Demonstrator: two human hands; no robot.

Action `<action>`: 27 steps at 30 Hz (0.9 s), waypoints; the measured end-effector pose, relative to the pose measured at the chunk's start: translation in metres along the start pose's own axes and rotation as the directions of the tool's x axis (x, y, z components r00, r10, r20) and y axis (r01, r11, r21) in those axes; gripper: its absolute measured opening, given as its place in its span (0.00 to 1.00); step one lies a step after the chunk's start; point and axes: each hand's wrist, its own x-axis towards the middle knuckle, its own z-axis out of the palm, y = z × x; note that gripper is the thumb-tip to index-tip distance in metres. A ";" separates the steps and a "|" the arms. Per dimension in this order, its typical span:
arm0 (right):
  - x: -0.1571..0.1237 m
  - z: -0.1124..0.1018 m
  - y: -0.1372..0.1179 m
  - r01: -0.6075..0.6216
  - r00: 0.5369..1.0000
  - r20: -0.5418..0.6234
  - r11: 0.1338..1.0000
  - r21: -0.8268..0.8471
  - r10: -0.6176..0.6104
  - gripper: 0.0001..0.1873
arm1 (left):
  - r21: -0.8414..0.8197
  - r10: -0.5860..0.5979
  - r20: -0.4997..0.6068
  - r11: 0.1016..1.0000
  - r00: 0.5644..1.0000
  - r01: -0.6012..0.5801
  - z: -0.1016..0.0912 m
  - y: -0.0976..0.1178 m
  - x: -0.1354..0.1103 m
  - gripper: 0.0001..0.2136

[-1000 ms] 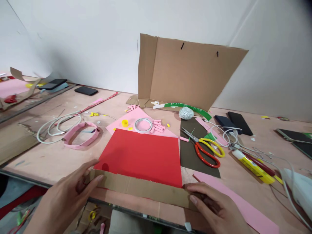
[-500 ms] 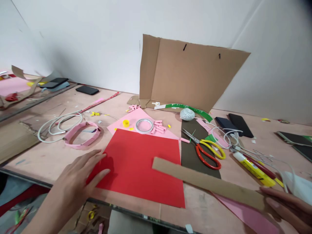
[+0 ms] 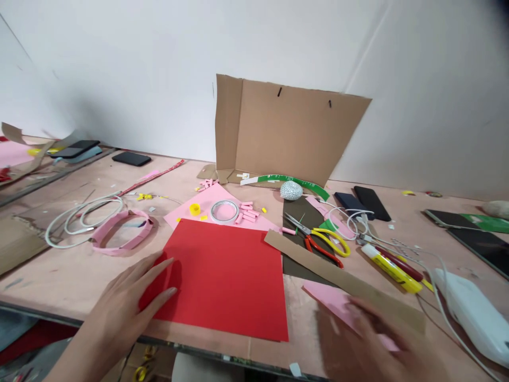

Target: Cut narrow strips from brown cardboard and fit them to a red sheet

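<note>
My left hand [image 3: 129, 297] lies with its fingers spread on the left edge of a red sheet of paper [image 3: 226, 281], at the table's front. My right hand [image 3: 382, 339] is smeared by motion over a pointed pink paper piece [image 3: 332, 298]; whether its fingers grip the paper cannot be made out. Just beyond that hand a cardboard strip [image 3: 350, 278] lies slanting on the table. Its far end overlaps the red sheet's right edge. Scissors [image 3: 320, 240] with one red and one yellow handle rest behind the strip, on a dark sheet [image 3: 296, 262].
A cardboard panel [image 3: 294, 132] stands against the wall. Behind the red sheet lie a tape roll [image 3: 224, 211] and pink paper rolls [image 3: 248, 213]. A pink paper band [image 3: 123, 239] and coiled cable [image 3: 63, 225] are left; a glue stick [image 3: 392, 269] and white power strip [image 3: 475, 313] are right.
My right hand has let go of the cardboard strip, which now lies farther back, and has moved left onto the pink paper piece. My left hand stays on the red sheet. The view has shifted slightly.
</note>
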 end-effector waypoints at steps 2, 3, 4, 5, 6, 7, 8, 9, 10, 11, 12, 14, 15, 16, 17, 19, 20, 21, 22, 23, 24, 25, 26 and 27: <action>0.010 0.033 -0.044 -0.181 0.959 0.240 0.978 0.102 0.152 0.16 | -0.031 -0.048 0.015 0.998 0.999 0.048 -0.003 0.006 0.004 0.28; 0.016 0.049 -0.061 -0.234 0.931 0.318 0.960 0.151 0.177 0.18 | -0.052 -0.068 0.025 0.996 0.997 0.069 -0.005 0.009 0.006 0.28; 0.022 0.062 -0.074 -0.282 0.906 0.377 0.938 0.201 0.192 0.19 | -0.074 -0.086 0.033 0.993 0.996 0.088 -0.008 0.013 0.007 0.27; 0.029 0.074 -0.083 -0.304 0.903 0.382 0.922 0.241 0.197 0.19 | -0.097 -0.104 0.041 0.990 0.994 0.107 -0.011 0.018 0.008 0.27; 0.034 0.082 -0.089 -0.302 0.907 0.377 0.916 0.266 0.190 0.19 | -0.119 -0.126 0.046 0.984 0.991 0.130 -0.014 0.022 0.009 0.26; 0.038 0.089 -0.093 -0.303 0.913 0.362 0.908 0.291 0.189 0.17 | -0.140 -0.155 0.047 0.977 0.987 0.160 -0.017 0.026 0.009 0.26; 0.041 0.093 -0.095 -0.298 0.921 0.343 0.900 0.318 0.184 0.15 | -0.162 -0.187 0.049 0.968 0.981 0.192 -0.020 0.030 0.009 0.26; 0.042 0.095 -0.097 -0.293 0.929 0.326 0.889 0.351 0.177 0.13 | -0.185 -0.220 0.052 0.956 0.974 0.226 -0.022 0.033 0.008 0.26; 0.041 0.096 -0.099 -0.283 0.937 0.309 0.875 0.393 0.164 0.10 | -0.212 -0.249 0.061 0.943 0.967 0.256 -0.024 0.036 0.007 0.26; 0.039 0.096 -0.102 -0.263 0.946 0.293 0.860 0.437 0.140 0.07 | -0.240 -0.273 0.069 0.929 0.959 0.282 -0.025 0.037 0.006 0.26; 0.036 0.096 -0.107 -0.231 0.956 0.273 0.847 0.478 0.107 0.05 | -0.267 -0.292 0.079 0.915 0.953 0.302 -0.026 0.038 0.005 0.26; 0.028 0.093 -0.118 -0.142 0.973 0.228 0.834 0.534 0.020 0.04 | -0.335 -0.314 0.086 0.885 0.945 0.324 -0.026 0.036 0.003 0.26; 0.024 0.091 -0.124 -0.085 0.978 0.206 0.833 0.546 -0.035 0.04 | -0.386 -0.328 0.082 0.860 0.941 0.334 -0.026 0.034 0.003 0.27; 0.019 0.088 -0.129 -0.025 0.980 0.178 0.832 0.554 -0.090 0.05 | -0.443 -0.352 0.077 0.826 0.933 0.348 -0.026 0.032 0.003 0.29; 0.015 0.085 -0.133 0.036 0.979 0.146 0.828 0.559 -0.141 0.06 | -0.499 -0.387 0.078 0.783 0.919 0.372 -0.026 0.030 0.004 0.31; 0.009 0.079 -0.134 0.139 0.975 0.061 0.805 0.576 -0.212 0.08 | -0.602 -0.469 0.103 0.673 0.877 0.430 -0.029 0.031 0.008 0.39; 0.007 0.077 -0.131 0.159 0.978 0.017 0.791 0.591 -0.209 0.09 | -0.650 -0.506 0.123 0.609 0.854 0.454 -0.032 0.033 0.011 0.42; 0.006 0.075 -0.127 0.148 0.985 -0.022 0.774 0.615 -0.171 0.10 | -0.703 -0.529 0.147 0.539 0.836 0.465 -0.036 0.036 0.016 0.44; 0.005 0.073 -0.121 0.107 0.994 -0.044 0.749 0.654 -0.104 0.12 | -0.761 -0.532 0.183 0.456 0.827 0.462 -0.041 0.040 0.020 0.44; 0.006 0.072 -0.116 0.052 0.998 -0.051 0.709 0.703 -0.023 0.15 | -0.816 -0.522 0.224 0.361 0.823 0.451 -0.045 0.045 0.025 0.42; 0.007 0.071 -0.110 -0.007 0.998 -0.040 0.652 0.758 0.057 0.19 | -0.859 -0.505 0.266 0.262 0.821 0.439 -0.050 0.049 0.030 0.39; 0.009 0.070 -0.106 -0.064 0.994 -0.004 0.589 0.806 0.114 0.22 | -0.886 -0.490 0.303 0.173 0.818 0.431 -0.055 0.054 0.034 0.35; 0.011 0.069 -0.103 -0.109 0.989 0.038 0.534 0.838 0.143 0.23 | -0.899 -0.484 0.326 0.106 0.812 0.425 -0.059 0.058 0.037 0.31; 0.013 0.067 -0.102 -0.143 0.986 0.075 0.504 0.852 0.152 0.22 | -0.908 -0.495 0.330 0.069 0.804 0.414 -0.061 0.063 0.039 0.29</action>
